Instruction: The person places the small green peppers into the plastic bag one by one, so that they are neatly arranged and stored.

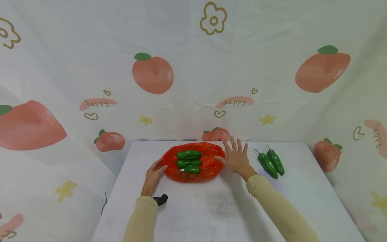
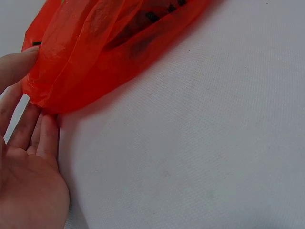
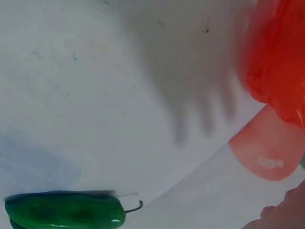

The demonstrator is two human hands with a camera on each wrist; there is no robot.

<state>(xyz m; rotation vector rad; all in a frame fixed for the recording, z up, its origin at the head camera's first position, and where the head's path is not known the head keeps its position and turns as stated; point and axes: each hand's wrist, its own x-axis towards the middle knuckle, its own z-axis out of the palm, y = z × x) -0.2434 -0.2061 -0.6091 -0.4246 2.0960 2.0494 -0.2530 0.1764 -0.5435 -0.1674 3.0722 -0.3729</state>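
Note:
A red plastic bag (image 1: 215,171) lies spread on the table, with several green peppers (image 1: 188,155) in a stack on it. My left hand (image 1: 152,178) grips the bag's left edge; in the left wrist view the thumb lies on top of the red plastic and the fingers (image 2: 48,136) reach behind and under it. At the bag's right edge, my right hand (image 1: 237,160) is raised with straight, spread fingers and holds nothing. Only a bit of that hand (image 3: 283,212) shows in the right wrist view, whether it touches the bag I cannot tell.
Two more green peppers (image 1: 267,165) lie side by side on the white table (image 1: 193,215), right of my right hand. A dark rounded object (image 1: 161,199) shows beside my left wrist. Behind the table hangs a fruit-printed cloth (image 1: 187,114).

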